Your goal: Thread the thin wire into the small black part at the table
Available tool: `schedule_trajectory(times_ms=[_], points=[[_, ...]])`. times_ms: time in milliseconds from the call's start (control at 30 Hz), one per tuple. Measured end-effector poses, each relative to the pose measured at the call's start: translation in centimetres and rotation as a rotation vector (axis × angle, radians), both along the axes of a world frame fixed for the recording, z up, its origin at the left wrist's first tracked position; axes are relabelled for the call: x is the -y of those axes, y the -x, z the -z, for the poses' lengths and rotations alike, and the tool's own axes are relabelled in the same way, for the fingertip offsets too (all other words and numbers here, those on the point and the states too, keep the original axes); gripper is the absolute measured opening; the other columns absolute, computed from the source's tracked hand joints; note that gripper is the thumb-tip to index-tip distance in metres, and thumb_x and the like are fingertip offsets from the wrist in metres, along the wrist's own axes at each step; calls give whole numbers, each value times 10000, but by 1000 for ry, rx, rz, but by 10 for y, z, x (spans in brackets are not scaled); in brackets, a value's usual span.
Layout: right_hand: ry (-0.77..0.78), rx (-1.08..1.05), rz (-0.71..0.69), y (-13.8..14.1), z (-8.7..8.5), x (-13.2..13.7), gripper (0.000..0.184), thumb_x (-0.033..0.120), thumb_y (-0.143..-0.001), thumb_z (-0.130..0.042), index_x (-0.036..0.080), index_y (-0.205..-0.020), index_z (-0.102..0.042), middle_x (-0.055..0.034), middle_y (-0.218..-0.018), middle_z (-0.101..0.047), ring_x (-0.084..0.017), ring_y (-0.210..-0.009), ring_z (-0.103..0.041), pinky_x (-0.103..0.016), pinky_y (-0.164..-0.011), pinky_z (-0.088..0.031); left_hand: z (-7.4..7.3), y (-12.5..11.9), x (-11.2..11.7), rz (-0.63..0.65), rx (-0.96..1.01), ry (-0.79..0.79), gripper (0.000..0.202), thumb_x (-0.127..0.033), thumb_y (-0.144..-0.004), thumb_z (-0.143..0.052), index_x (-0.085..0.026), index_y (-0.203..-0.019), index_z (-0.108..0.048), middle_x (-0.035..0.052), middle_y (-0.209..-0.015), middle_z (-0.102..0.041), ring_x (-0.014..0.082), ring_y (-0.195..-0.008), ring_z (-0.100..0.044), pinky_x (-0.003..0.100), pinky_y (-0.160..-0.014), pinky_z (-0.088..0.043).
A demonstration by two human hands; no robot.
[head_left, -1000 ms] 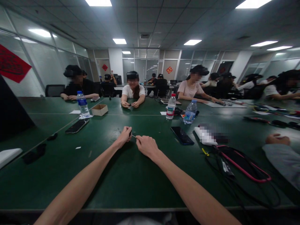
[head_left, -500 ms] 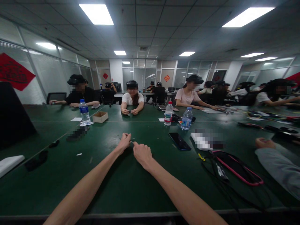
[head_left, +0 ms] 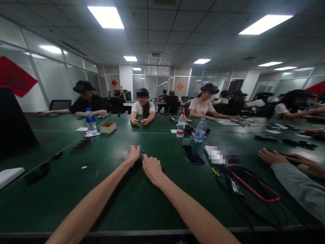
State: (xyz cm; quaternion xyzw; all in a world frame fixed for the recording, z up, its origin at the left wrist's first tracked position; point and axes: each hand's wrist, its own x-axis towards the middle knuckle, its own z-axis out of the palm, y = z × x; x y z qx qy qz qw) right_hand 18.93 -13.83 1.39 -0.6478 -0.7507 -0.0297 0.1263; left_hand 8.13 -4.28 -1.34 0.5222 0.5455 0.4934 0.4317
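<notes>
My left hand (head_left: 134, 155) is closed, fingertips pinched together above the green table (head_left: 122, 200). Close beside it on the right is my right hand (head_left: 151, 166), also closed, with its thumb side turned toward the left hand. A thin, light sliver of something (head_left: 142, 154) shows between the two hands at the fingertips. It is too small for me to name, and the fingers hide most of it. I cannot tell which hand carries its weight.
A dark phone (head_left: 193, 154) and a pink-edged black pouch (head_left: 254, 183) with cords lie to the right. Bottles (head_left: 180, 125) and a small open box (head_left: 107, 127) stand farther back. A co-worker's grey sleeve (head_left: 291, 183) and hands reach in at the right.
My hands stay together in nearly the same pose. At the right, the co-worker's hands have moved further into view, to the left. The far-left person's arm stretches further left.
</notes>
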Motion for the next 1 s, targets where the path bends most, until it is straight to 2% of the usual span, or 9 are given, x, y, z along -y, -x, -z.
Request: schedule_trajectory(times_ms=[167, 300, 433, 667, 767, 900, 1000], points=[[93, -67, 120, -13, -7, -11, 312, 234, -948, -308, 144, -1070, -581, -172, -1017, -646, -255, -961, -622, -354, -780, -463, -1, -1, 11, 80, 42, 11, 204, -412, -912, -387, -224, -908, -308, -111, -513, -347, 51, -349, -312, 149, -387, -201], [100, -76, 121, -21, -9, -15, 364, 279, -962, -285, 141, -1145, -568, -186, -1068, -632, -253, -999, -610, -357, -819, -451, -4, 0, 16, 154, 127, 52, 236, -449, -899, -385, -238, -858, -287, -128, -491, -309, 36, -319, -254, 139, -382, -153], [144, -96, 107, -32, -10, -18, 390, 337, -969, -269, 182, -1164, -569, -154, -1062, -639, -232, -931, -631, -342, -775, -465, -5, 5, 12, 175, 174, 70, 266, -482, -891, -381, -243, -836, -279, -140, -473, -268, 28, -307, -208, 136, -385, -121], [117, -177, 242, -88, -22, -24, 371, 365, -972, -286, 219, -1146, -579, -100, -1016, -648, -185, -849, -623, -277, -725, -441, 0, 9, 7, 220, 304, 80, 310, -513, -863, -447, -244, -858, -292, -147, -464, -259, 25, -305, -203, 134, -387, -113], [107, -194, 262, -106, -23, -27, 370, 341, -974, -277, 215, -1156, -574, -97, -1022, -643, -178, -837, -615, -257, -701, -424, 0, 10, 4, 259, 296, 83, 347, -542, -843, -471, -243, -915, -309, -134, -488, -337, 35, -313, -290, 131, -386, -185], [59, -284, 245, -112, -15, -34, 375, 336, -972, -261, 218, -1092, -596, -82, -982, -649, -170, -818, -614, -235, -653, -415, -2, 5, -10, 286, 131, 96, 293, -501, -877, -403, -215, -933, -370, -42, -610, -514, 85, -430, -497, 160, -408, -325], [67, -351, 189, -112, -8, -40, 377, 353, -969, -257, 226, -1051, -602, -65, -947, -656, -162, -782, -617, -230, -622, -422, -6, -7, -28, 245, -2, 80, 253, -444, -898, -338, -201, -862, -401, -25, -626, -522, 90, -439, -500, 176, -406, -349]])
